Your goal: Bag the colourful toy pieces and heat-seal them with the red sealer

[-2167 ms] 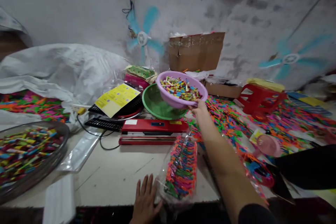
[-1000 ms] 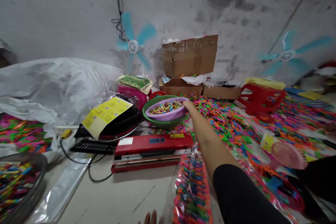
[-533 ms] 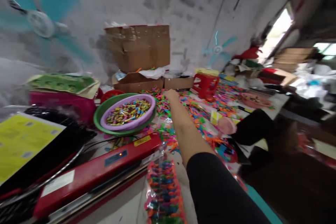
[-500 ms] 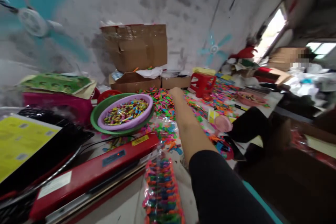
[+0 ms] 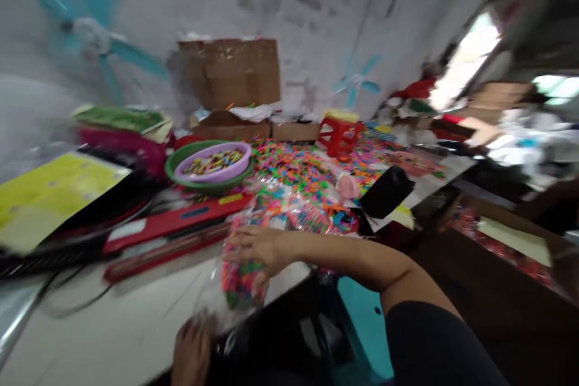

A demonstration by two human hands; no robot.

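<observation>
A clear plastic bag point(image 5: 230, 274) of small colourful pieces lies near the table's front edge. My right hand point(image 5: 260, 250) rests over it from the right, its fingers spread across the plastic. At the bag's lower left end, my left hand point(image 5: 193, 347) has its fingers closed on the loose clear plastic, somewhat blurred. Behind the hands stands a long red sealing device point(image 5: 172, 222). A heap of small colourful plastic pieces point(image 5: 294, 163) spreads over the table further back.
A lilac basin point(image 5: 217, 176) of small pieces sits in a green basin point(image 5: 203, 188). A red stool point(image 5: 339, 137) and cardboard boxes point(image 5: 242, 72) stand behind. An open carton point(image 5: 456, 271) is at the right, a yellow sheet point(image 5: 54, 193) at the left.
My right hand has come back from the heap to the bag near the front edge. My left hand has come into view at the bag's end. The camera view has shifted.
</observation>
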